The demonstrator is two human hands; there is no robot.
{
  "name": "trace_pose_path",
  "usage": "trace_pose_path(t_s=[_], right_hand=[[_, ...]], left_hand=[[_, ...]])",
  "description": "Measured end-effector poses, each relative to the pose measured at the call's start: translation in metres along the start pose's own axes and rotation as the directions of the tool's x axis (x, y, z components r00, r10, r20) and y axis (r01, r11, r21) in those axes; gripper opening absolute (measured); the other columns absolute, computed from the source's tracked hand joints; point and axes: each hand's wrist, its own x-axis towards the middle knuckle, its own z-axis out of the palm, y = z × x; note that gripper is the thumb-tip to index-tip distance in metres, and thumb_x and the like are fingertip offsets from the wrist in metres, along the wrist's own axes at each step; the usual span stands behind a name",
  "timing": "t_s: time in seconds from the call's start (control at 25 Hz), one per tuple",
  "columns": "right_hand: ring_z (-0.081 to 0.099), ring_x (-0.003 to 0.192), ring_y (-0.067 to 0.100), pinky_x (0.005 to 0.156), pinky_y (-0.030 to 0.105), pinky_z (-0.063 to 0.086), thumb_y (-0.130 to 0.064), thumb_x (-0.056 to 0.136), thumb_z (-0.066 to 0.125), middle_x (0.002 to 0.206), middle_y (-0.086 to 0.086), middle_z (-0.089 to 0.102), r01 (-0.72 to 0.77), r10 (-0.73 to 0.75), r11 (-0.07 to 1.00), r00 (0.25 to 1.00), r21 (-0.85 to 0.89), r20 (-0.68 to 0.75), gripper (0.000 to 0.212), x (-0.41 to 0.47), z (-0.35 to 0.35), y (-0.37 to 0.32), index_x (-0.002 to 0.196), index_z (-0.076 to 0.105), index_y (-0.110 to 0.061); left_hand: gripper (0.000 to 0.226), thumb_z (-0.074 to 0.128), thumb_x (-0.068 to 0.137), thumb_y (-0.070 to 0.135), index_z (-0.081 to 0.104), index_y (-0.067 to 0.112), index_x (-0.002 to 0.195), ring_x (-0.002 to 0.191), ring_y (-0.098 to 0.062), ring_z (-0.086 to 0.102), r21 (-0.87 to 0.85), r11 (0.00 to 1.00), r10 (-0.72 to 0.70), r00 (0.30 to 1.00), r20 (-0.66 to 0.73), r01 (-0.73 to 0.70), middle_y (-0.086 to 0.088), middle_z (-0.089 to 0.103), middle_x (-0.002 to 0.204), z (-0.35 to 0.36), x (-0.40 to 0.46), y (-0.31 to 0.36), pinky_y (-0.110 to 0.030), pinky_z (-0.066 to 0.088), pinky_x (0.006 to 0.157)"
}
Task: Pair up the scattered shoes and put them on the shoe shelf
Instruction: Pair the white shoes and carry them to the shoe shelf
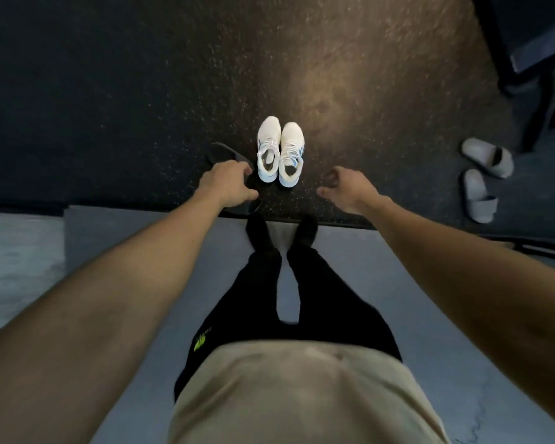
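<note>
A pair of white sneakers with blue trim stands side by side on the dark speckled floor, toes pointing away from me. Just left of them lie black shoes, partly hidden under my left hand. That hand hovers over them with curled fingers, and whether it grips one is unclear. My right hand is to the right of the sneakers, fingers loosely curled and apart, holding nothing. Two grey slides lie apart at the right. No shoe shelf is in view.
I stand on a grey mat whose edge meets the dark floor just past my feet. A dark piece of furniture with thin legs stands at the top right, near the slides.
</note>
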Motion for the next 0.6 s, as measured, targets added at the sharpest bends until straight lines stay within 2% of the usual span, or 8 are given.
trace_pose_path(t_s=[0.16,0.28,0.6], right_hand=[[0.057,0.113,0.028,0.098,0.047,0.046,-0.046,0.088,0.060,0.129,0.008,0.058,-0.016,0.017,0.999,0.999,-0.039,0.035,0.055,0.107,0.028,0.001,0.131,0.047,-0.014],[0.058,0.112,0.026,0.098,0.046,0.044,-0.046,0.086,0.061,0.126,0.005,0.060,0.012,-0.011,0.998,1.000,-0.058,0.024,0.052,0.210,0.082,0.020,0.128,0.051,-0.018],[0.052,0.117,0.025,0.098,0.044,0.035,-0.046,0.080,0.067,0.126,0.003,0.057,0.119,-0.120,0.972,0.993,-0.202,0.006,0.057,0.426,0.233,0.080,0.127,0.049,-0.019]], left_hand=[[0.061,0.071,0.079,0.044,0.052,0.023,0.133,0.119,-0.027,0.052,0.004,1.000,0.004,1.000,0.009,-0.004,-0.005,0.053,0.133,0.035,0.104,-0.018,-0.044,0.046,0.097],[0.061,0.070,0.079,0.045,0.051,0.023,0.133,0.120,-0.026,0.050,0.048,0.998,0.030,1.000,0.004,-0.030,-0.003,0.054,0.131,0.098,0.206,-0.033,-0.042,0.045,0.095],[0.059,0.066,0.082,0.043,0.049,0.018,0.133,0.130,-0.022,0.037,0.317,0.932,0.161,0.984,0.073,-0.176,-0.001,0.050,0.135,0.268,0.417,-0.071,-0.041,0.034,0.102]])
